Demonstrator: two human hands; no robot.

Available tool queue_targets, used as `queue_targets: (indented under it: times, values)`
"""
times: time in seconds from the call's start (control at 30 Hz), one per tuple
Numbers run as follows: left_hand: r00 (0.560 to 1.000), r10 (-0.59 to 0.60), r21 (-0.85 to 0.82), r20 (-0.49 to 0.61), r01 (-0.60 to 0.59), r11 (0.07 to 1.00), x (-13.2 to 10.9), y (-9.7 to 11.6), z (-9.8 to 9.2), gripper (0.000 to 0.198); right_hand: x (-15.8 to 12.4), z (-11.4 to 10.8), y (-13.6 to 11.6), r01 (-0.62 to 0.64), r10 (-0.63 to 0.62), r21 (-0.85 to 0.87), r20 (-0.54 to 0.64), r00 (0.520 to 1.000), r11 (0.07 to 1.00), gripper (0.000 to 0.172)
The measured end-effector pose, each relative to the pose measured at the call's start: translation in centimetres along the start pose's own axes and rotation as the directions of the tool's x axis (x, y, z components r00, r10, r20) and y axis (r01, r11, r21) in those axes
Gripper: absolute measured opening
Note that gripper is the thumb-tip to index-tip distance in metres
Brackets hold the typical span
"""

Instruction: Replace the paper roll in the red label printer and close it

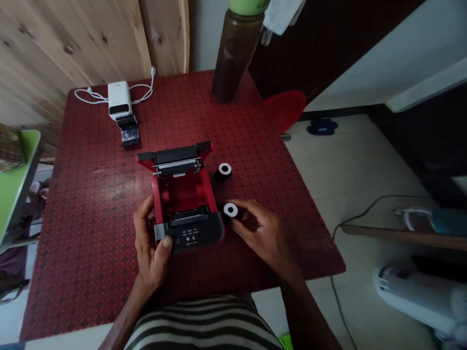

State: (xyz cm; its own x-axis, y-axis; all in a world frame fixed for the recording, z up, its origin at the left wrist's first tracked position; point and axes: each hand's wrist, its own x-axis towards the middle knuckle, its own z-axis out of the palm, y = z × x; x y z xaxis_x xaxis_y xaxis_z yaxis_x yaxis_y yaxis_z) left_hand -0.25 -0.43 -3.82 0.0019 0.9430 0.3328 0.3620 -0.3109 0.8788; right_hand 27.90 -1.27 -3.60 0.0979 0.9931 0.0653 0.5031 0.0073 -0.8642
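Note:
A small red and black printer (182, 197) sits on the red patterned table (91, 194) with its lid open and its red bay showing. My left hand (150, 248) grips the printer's front left corner, thumb on the grey front panel. My right hand (260, 233) is closed round a small black roll with a white core (230, 210), just right of the printer. A second black roll with a white core (224, 171) lies on the table beside the open lid, apart from both hands.
A white box-shaped device (119, 99) with a white cable and a black piece (128, 131) in front lies at the back left. A tall brown bottle (233, 53) stands at the back edge. A red chair (286, 109) is right of the table.

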Motion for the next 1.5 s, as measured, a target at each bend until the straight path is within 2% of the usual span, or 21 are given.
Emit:
queue_targets:
  times: [0.1, 0.2, 0.4, 0.47, 0.57, 0.67, 0.77, 0.9, 1.0, 1.07, 1.17, 1.23, 1.27, 1.3, 1.37, 1.5]
  values:
    - [1.000, 0.020, -0.002, -0.011, -0.020, 1.000, 0.3, 0.0, 0.0, 0.069, -0.3, 0.8, 0.3, 0.014, -0.014, -0.001, 0.019, 1.000, 1.000, 0.033]
    - [0.999, 0.033, -0.004, 0.001, -0.033, 0.999, 0.3, -0.1, -0.1, 0.069, -0.4, 0.6, 0.6, 0.029, -0.029, 0.001, 0.043, 0.999, 1.000, 0.039]
    - [1.000, 0.011, 0.026, -0.001, -0.011, 1.000, 0.0, -0.2, -0.2, 0.070, -0.5, -1.4, 1.1, 0.036, -0.030, -0.044, 0.122, 0.992, 0.998, 0.051]
    - [1.000, 0.007, 0.014, -0.001, -0.007, 1.000, 0.0, -0.1, -0.2, 0.070, 0.2, -2.4, 1.1, 0.032, -0.021, -0.089, 0.132, 0.991, 0.995, 0.048]
    - [1.000, 0.000, -0.009, 0.002, 0.000, 1.000, 0.1, 0.0, -0.1, 0.069, 2.4, -3.0, 0.8, 0.011, -0.006, -0.116, 0.039, 0.999, 0.993, 0.035]
    - [1.000, 0.007, 0.008, 0.002, -0.007, 1.000, 0.1, 0.0, -0.2, 0.068, 5.3, -2.1, 0.8, 0.016, -0.019, -0.093, -0.028, 0.999, 0.996, 0.038]
    - [1.000, 0.014, 0.027, 0.011, -0.015, 1.000, 0.1, 0.0, -0.3, 0.068, 7.9, -0.1, 1.0, 0.051, -0.052, -0.077, -0.013, 0.999, 0.996, 0.048]
    - [1.000, 0.006, 0.031, 0.031, -0.007, 1.000, 0.0, 0.1, -0.4, 0.069, 10.0, 2.0, 1.6, 0.078, -0.079, -0.064, -0.007, 0.997, 0.995, 0.033]
    - [0.999, -0.016, 0.014, 0.028, 0.016, 1.000, -0.1, 0.1, -0.4, 0.070, 9.9, 1.8, 1.4, 0.072, -0.074, -0.054, -0.027, 0.997, 0.996, 0.024]
    - [0.999, -0.034, 0.000, 0.031, 0.034, 0.999, -0.2, 0.0, -0.3, 0.071, 9.0, 0.2, 0.0, 0.071, -0.073, -0.044, -0.050, 0.996, 0.997, 0.023]
    - [0.999, -0.038, 0.005, 0.036, 0.038, 0.999, -0.5, -0.1, -0.3, 0.072, 6.8, -3.6, -4.1, 0.126, -0.128, -0.054, -0.037, 0.991, 0.991, 0.026]
    - [0.999, -0.028, 0.016, 0.035, 0.027, 1.000, -0.5, 0.0, -0.2, 0.072, 5.5, -5.5, -7.5, 0.242, -0.227, -0.142, 0.118, 0.967, 0.960, 0.036]
    - [0.999, -0.022, 0.021, 0.034, 0.022, 1.000, -0.5, 0.0, -0.2, 0.072, 5.0, -5.9, -9.1, 0.331, -0.290, -0.181, 0.218, 0.932, 0.926, 0.038]
    - [0.999, -0.022, 0.026, 0.033, 0.021, 0.999, -0.6, 0.0, -0.2, 0.072, 4.8, -5.9, -10.4, 0.424, -0.365, -0.198, 0.273, 0.890, 0.884, 0.040]
    - [0.999, -0.031, 0.030, 0.031, 0.030, 0.999, -0.6, 0.0, -0.2, 0.073, 4.8, -4.3, -12.1, 0.543, -0.445, -0.283, 0.344, 0.827, 0.791, 0.040]
    - [0.997, -0.049, 0.000, 0.052, 0.049, 0.999, -0.8, -0.3, -0.2, 0.075, 5.9, 1.0, -12.8, 0.657, -0.455, -0.500, 0.475, 0.753, 0.564, 0.026]
